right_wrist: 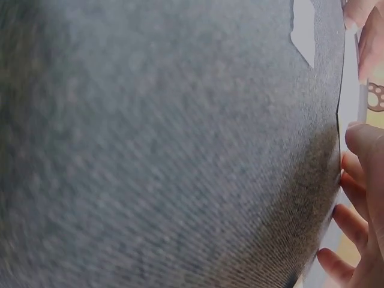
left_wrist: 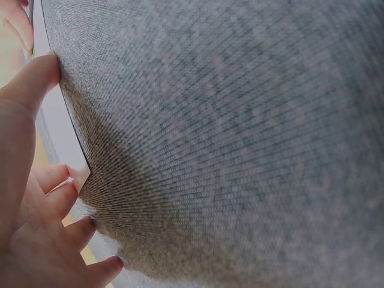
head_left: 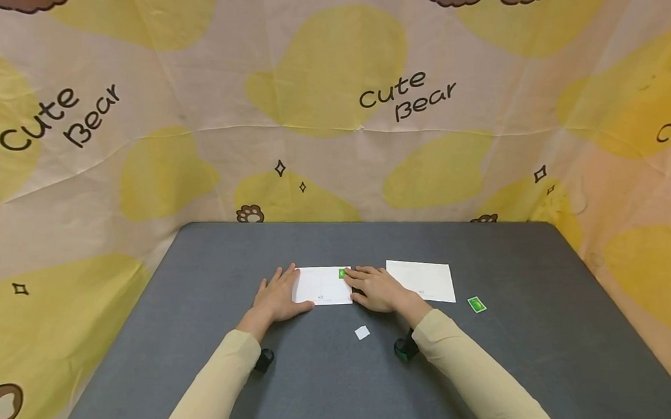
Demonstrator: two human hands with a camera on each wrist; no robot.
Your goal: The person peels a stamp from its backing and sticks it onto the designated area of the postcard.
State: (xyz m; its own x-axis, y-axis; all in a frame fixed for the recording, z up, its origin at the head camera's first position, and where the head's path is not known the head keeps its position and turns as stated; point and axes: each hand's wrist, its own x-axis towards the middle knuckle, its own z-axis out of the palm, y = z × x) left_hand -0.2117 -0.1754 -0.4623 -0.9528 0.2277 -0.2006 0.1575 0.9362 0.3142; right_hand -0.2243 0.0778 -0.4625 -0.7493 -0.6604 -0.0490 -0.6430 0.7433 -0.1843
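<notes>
A white envelope (head_left: pixel 321 287) lies flat in front of me, with a green stamp (head_left: pixel 341 274) at its upper right corner. My left hand (head_left: pixel 277 297) rests spread over the envelope's left end, the thumb (left_wrist: pixel 43 75) along its near edge in the left wrist view. The straight fingers of my right hand (head_left: pixel 376 289) touch the right end, a fingertip on the stamp and partly covering it. The right thumb (right_wrist: pixel 360 137) lies by the near edge in the right wrist view. Neither hand is curled round anything.
Behind the right hand lies a second white envelope (head_left: pixel 424 277), partly covered by it. Another green stamp (head_left: pixel 477 304) is farther right. A small white paper piece (head_left: pixel 362 333) sits nearer me on the grey table (head_left: pixel 322 387). Patterned cloth (head_left: pixel 317 77) hangs around the table.
</notes>
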